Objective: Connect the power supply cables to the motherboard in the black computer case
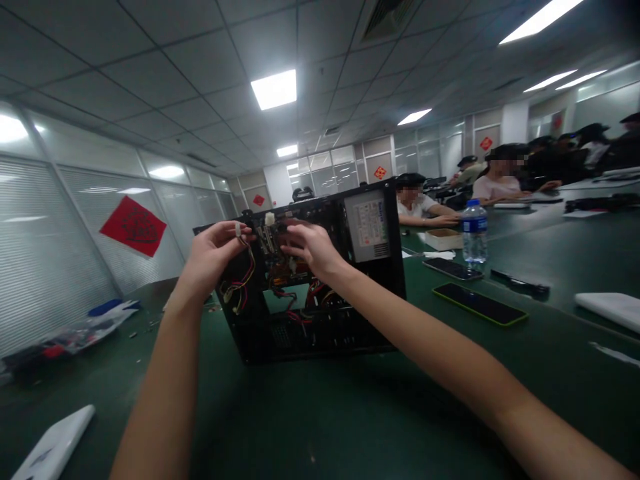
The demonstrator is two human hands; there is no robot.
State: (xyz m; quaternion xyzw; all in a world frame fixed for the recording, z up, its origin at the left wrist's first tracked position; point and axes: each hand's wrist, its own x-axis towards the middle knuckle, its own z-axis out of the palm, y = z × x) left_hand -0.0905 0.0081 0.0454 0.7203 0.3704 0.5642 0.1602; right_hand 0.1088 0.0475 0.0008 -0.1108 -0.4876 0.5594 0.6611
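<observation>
An opened black computer case [400,260] stands tilted on the green table, its inside facing me. At its upper left, my left hand [213,250] pinches a cable with a white connector [238,229]; the coloured wires hang down along the case. My right hand [317,250] reaches into the middle of the case, beside the circuit board [270,243]. Its fingers point left and stay apart, and no held thing shows between them. A silver power supply [367,227] with a label sits at the upper right. More loose wires [290,300] cross the lower part.
Right of the case, the green table [525,413] bears a water bottle [474,233], two phones [480,303] [453,269], a black strip-like part [520,285] and a cardboard box [444,238]. A white device [55,443] lies near left, bagged parts [75,337] farther left. People sit beyond.
</observation>
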